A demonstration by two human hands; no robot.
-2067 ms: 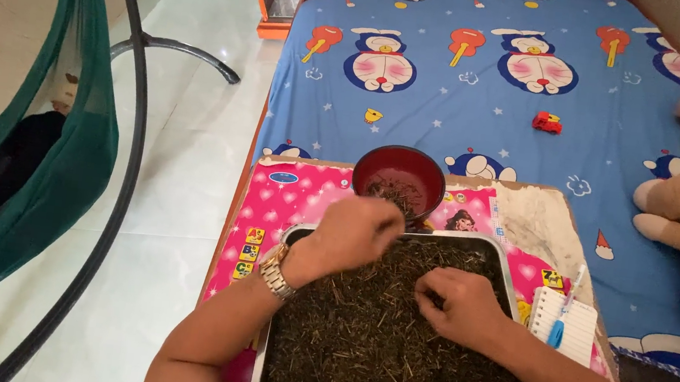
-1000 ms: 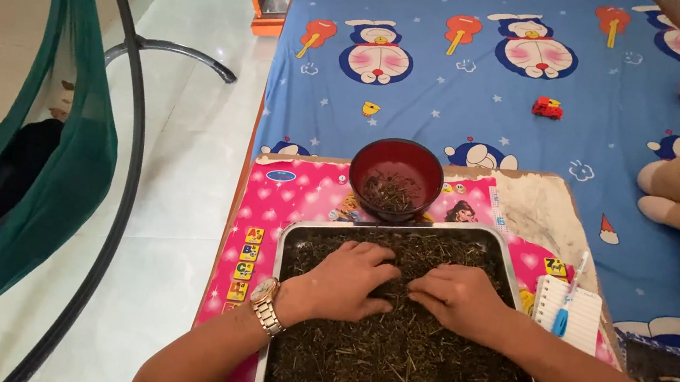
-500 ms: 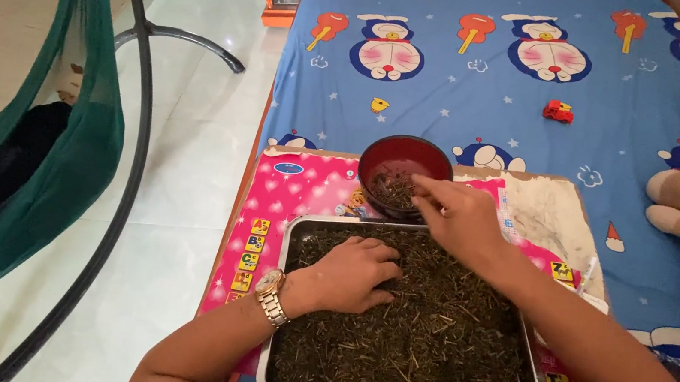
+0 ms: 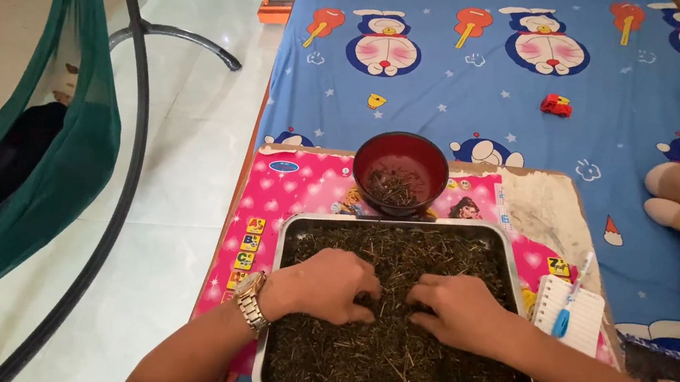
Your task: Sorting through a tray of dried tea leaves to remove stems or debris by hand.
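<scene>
A: What do you see, from the left?

B: I see a green hammock (image 4: 31, 170) at nine o'clock. Then the left hand (image 4: 326, 286), with a gold watch (image 4: 250, 299), rests fingers curled on the dark dried leaves (image 4: 387, 370) in the metal tray (image 4: 277, 313).

A: And the right hand (image 4: 455, 309)?

B: Just beside the left, nearly touching it, also curled into the leaves. Whether either hand pinches something, I cannot tell. A red bowl (image 4: 401, 173) stands at twelve o'clock of the tray, a notepad (image 4: 569, 312) at three.
</scene>
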